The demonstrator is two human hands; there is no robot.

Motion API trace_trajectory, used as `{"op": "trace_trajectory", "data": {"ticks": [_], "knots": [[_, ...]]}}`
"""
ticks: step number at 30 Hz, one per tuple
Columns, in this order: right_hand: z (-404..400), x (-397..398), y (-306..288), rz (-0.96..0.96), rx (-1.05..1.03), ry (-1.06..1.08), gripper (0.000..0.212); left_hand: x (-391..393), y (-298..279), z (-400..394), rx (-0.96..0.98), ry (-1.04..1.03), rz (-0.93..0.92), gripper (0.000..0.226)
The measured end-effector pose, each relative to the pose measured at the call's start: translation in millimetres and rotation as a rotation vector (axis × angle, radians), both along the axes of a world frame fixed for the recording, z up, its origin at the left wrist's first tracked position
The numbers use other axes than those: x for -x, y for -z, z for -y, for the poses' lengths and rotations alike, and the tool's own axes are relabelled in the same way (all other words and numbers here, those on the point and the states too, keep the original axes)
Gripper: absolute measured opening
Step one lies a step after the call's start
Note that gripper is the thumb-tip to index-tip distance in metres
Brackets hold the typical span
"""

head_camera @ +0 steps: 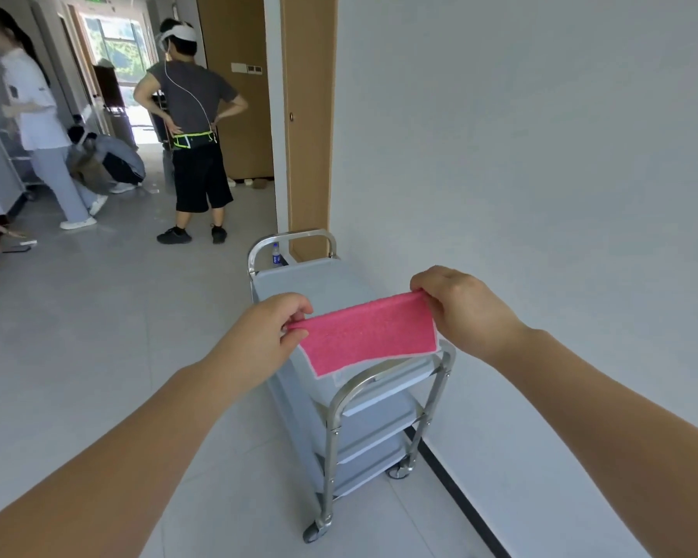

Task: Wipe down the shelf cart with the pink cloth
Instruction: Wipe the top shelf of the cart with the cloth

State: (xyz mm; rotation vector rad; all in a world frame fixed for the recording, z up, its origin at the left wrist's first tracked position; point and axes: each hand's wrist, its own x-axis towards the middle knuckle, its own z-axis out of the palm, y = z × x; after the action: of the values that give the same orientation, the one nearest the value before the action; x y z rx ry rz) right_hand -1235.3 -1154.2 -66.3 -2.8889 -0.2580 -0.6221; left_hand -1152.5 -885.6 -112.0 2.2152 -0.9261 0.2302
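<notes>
Both hands stretching the pink cloth (369,336) out over the shelf cart (331,400)

Left hand (273,334) and right hand (456,306) each pinch a top corner, so the cloth hangs flat, long side running left-right, right end higher. Arms reach forward. One cart, three shelves, parked along the white wall (540,155); one bottle (276,254) at its far end.
</notes>
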Motion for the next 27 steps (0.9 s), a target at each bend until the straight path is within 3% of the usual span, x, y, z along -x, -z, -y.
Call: {"op": "trace_trajectory", "data": {"ticks": [8,17,27], "knots": [[3.0,-54.5,16.7,0.026,-0.006,-0.038,0.026,-64.7,16.2,2.6,0.008,0.11,0.05,0.025],[63.0,-170.5,56.2,0.054,-0.105,0.081,0.022,-201.9,20.7,66.3,-0.082,0.248,0.047,0.011],[112.2,-252.1,68.7,-0.021,-0.058,0.254,0.023,-327.5,43.7,137.9,-0.1,0.371,0.026,0.016]]}}
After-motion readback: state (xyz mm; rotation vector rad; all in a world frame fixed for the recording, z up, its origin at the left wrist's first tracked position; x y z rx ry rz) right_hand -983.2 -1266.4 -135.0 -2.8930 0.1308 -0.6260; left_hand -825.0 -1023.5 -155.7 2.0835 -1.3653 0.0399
